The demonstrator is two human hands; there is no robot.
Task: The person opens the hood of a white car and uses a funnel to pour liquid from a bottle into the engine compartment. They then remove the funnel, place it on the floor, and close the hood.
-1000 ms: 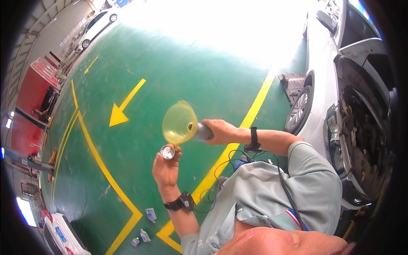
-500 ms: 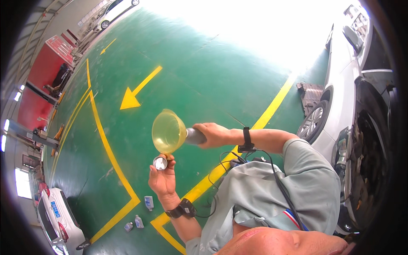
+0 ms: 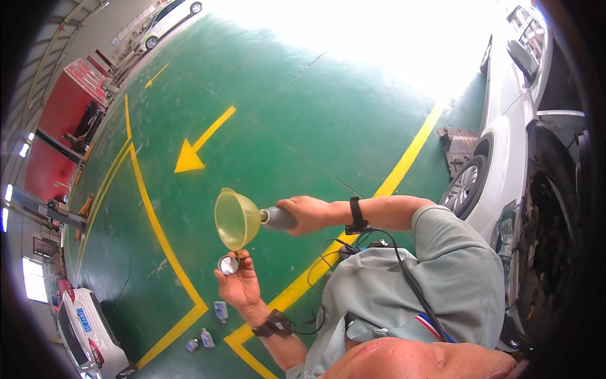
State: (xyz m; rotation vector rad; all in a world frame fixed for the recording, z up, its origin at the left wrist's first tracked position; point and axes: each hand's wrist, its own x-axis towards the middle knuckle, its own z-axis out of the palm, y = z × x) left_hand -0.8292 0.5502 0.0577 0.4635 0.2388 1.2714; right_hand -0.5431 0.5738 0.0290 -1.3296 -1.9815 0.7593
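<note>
My left hand (image 3: 240, 290) is closed, with its fingertips around the narrow stem of a translucent yellow funnel (image 3: 235, 221). A small round grey cup-like piece (image 3: 228, 265), pale inside, sits in the same hand beside the stem; I cannot tell whether it is a cap or a cup. My right hand (image 3: 306, 213) is wrapped round a grey bottle (image 3: 279, 218), tilted on its side. The bottle's neck points left and meets the near right side of the funnel in this view; its mouth is hidden. No liquid can be made out.
Several small pale bottles (image 3: 207, 338) stand or lie on the green floor (image 3: 284, 139) below my left hand. A white car (image 3: 505, 120) with its front opened up is at the right, a grey slatted part (image 3: 459, 148) by its wheel. Another white car (image 3: 95, 331) is parked lower left.
Both hands have shifted a little left and lower in the picture, carrying the funnel and the bottle along. The grip on each stays the same. The whole view has also moved slightly.
</note>
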